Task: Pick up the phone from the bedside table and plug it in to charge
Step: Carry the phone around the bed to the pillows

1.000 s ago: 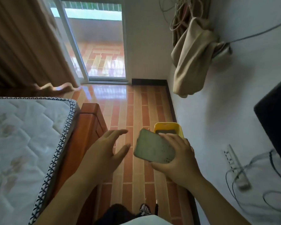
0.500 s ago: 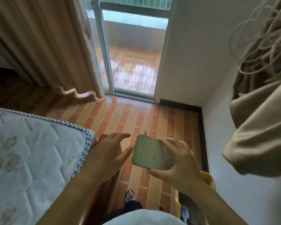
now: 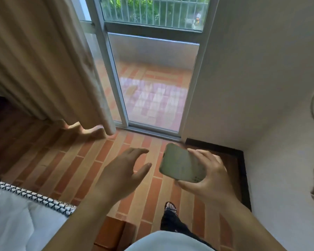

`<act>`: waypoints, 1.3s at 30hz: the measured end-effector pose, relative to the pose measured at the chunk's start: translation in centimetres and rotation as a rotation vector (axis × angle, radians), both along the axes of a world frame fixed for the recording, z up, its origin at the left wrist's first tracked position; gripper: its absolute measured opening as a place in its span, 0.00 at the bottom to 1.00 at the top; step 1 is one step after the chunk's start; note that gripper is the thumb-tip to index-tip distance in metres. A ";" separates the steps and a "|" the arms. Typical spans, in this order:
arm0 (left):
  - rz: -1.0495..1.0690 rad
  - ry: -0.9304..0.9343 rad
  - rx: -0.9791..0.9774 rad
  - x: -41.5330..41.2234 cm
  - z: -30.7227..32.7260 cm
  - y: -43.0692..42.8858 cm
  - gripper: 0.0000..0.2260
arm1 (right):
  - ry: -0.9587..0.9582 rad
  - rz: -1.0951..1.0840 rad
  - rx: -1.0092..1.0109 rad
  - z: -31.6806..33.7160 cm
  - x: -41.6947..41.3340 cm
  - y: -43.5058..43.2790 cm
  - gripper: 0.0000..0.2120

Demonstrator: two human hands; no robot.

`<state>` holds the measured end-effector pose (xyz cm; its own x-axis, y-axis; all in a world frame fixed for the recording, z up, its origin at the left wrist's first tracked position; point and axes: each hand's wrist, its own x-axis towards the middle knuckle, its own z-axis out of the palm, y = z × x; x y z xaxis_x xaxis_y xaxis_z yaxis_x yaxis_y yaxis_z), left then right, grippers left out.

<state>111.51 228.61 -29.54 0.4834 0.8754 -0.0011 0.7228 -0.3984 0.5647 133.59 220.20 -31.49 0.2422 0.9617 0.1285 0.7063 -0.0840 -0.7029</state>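
Phone held in right hand above tiled floor, no cable attached

Phone (image 3: 182, 165) is off any surface, carried in the air in front of the person, back face up, showing a pale grey-green case. It lies tilted, its far end pointing toward the glass door. No cable is seen at either end.

Right hand (image 3: 209, 175) is clamped on the near end of the phone: fingers wrap over the right edge, thumb presses under the near corner.

Left hand (image 3: 122, 173) is empty, fingers spread and slightly curled, thumb apart from the rest. It sits just beside the phone on its left and does not touch it; a strip of floor shows between them.

Below both hands lies the floor (image 3: 91, 165) of long orange and tan tiles. A sandalled foot (image 3: 170, 207) stands on it under the right wrist.

At lower left, the corner of a quilted mattress (image 3: 16, 220) with a black-and-white braided edge rests on a wooden bed frame (image 3: 112, 232).

Ahead, a sliding glass door (image 3: 152, 84) opens onto a tiled balcony. A beige curtain (image 3: 43, 60) hangs to its left, hem pooled on the floor. A white wall (image 3: 261, 78) closes the right side.
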 end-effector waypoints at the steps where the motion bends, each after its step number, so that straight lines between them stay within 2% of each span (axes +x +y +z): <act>1: 0.018 -0.003 0.000 0.5 0.0 2.0 0.19 | -0.009 0.026 -0.002 0.3 0.9 2.5 0.39; 6: 0.207 -0.013 -0.050 1.4 0.3 11.5 0.19 | -0.017 0.218 -0.024 1.2 3.3 15.7 0.39; 9: 0.358 -0.040 -0.008 0.0 1.0 15.3 0.17 | -0.049 0.369 -0.056 1.1 2.1 22.0 0.41; 12: 0.494 -0.034 0.037 -2.4 1.5 18.3 0.16 | -0.074 0.515 -0.079 0.6 -0.8 27.7 0.43; 19: 0.736 -0.151 -0.046 -11.1 -0.1 26.8 0.15 | -0.148 0.763 -0.068 -0.2 -10.6 40.7 0.41; 26: 0.798 -0.131 -0.019 -20.7 1.0 37.0 0.17 | -0.152 0.834 0.000 1.8 -20.4 53.4 0.41; 31: 0.856 -0.202 -0.071 -27.1 1.1 42.1 0.20 | -0.138 0.910 0.003 2.0 -27.2 60.9 0.41; 39: 0.989 -0.120 -0.012 -36.8 0.4 52.1 0.20 | -0.093 1.062 0.018 0.6 -39.7 73.2 0.39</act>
<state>74.67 280.71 -29.11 -0.4661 0.8847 -0.0113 0.6646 0.3584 0.6557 93.93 293.42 -30.93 -0.7310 0.6718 0.1198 0.4623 0.6167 -0.6371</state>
